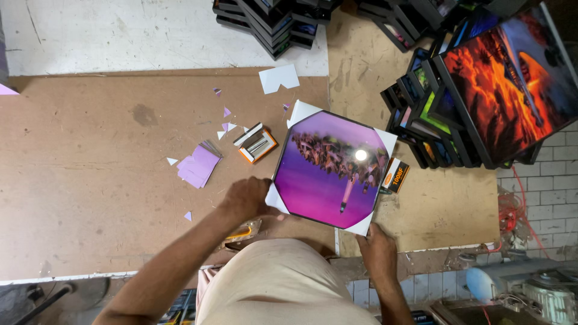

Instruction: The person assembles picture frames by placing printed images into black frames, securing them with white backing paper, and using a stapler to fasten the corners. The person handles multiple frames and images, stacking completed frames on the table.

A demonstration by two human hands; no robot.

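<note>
I have both hands clamped on the purple framed picture, held between them just above the surface: left hand at its near-left corner, right hand under the near-right one. It looks light, stiff and glossy, probably slippery; the white corner guards seem the safest grip.

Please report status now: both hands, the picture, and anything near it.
Left hand and right hand grip purple framed picture by white corner guards. Staple box and small orange box close beside it.
</note>
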